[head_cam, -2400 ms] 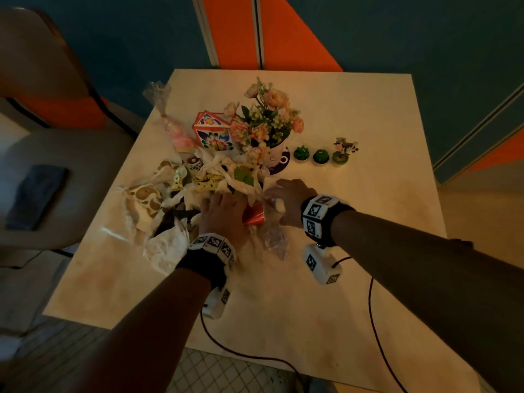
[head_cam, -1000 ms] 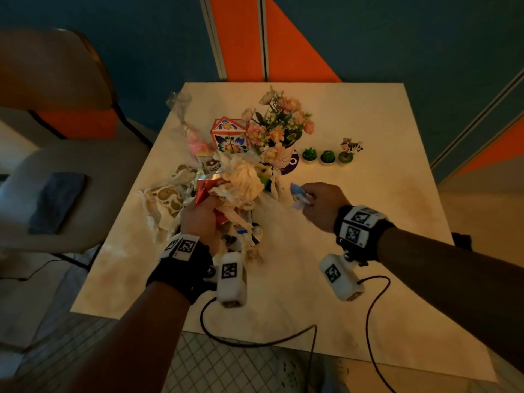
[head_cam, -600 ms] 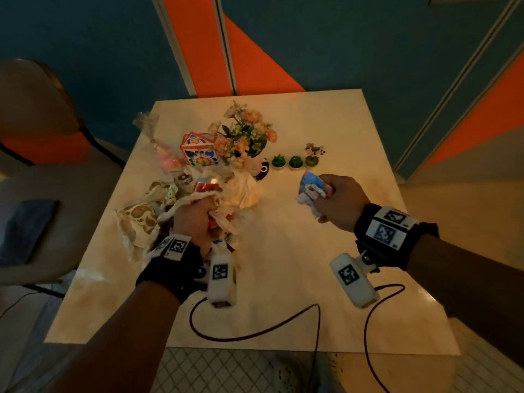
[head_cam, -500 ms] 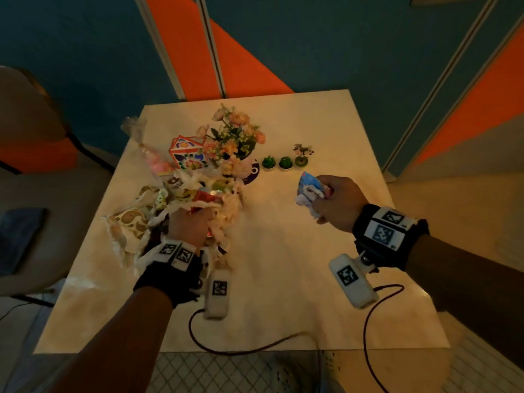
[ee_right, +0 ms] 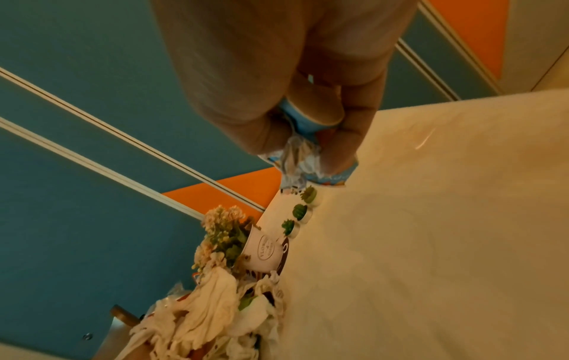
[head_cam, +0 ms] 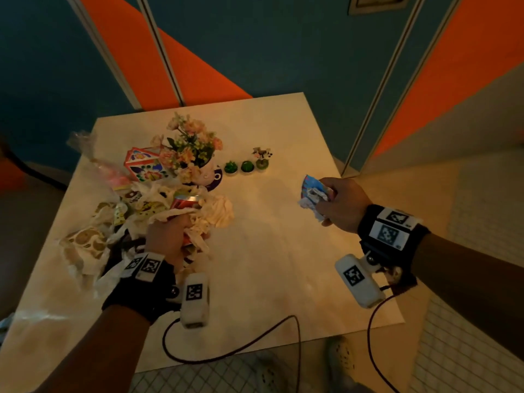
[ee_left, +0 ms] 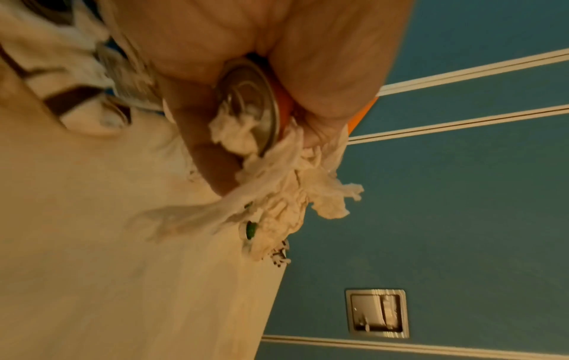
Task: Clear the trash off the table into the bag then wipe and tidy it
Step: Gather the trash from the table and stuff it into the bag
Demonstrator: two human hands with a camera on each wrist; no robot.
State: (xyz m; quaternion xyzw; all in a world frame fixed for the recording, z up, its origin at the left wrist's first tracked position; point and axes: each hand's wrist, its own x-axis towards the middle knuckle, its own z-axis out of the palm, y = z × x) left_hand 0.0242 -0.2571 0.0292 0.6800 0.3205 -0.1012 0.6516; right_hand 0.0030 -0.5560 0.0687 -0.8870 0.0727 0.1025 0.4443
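My left hand (head_cam: 170, 234) grips a red drink can (head_cam: 185, 201) together with crumpled white napkins (head_cam: 218, 212), lifted over the left half of the table (head_cam: 272, 251). In the left wrist view the can's metal end (ee_left: 249, 102) sits between my curled fingers, with tissue (ee_left: 286, 192) hanging below. My right hand (head_cam: 337, 204) holds a crumpled blue wrapper (head_cam: 312, 191) above the table's right side; the right wrist view shows the wrapper (ee_right: 305, 151) squeezed between my fingers. More wrappers and napkins (head_cam: 85, 245) lie heaped at the left edge.
A flower pot (head_cam: 192, 154) on a dark saucer, a patterned box (head_cam: 144, 165) and three small green plant ornaments (head_cam: 246, 165) stand at the back of the table. A clear plastic bag (head_cam: 85, 143) rises at the far left. Cables (head_cam: 241, 344) trail over the near edge.
Both hands left the pile and lifted: the left came up gripping the can and napkins, the right drew away to the right with the blue wrapper. My head view tilted upward.
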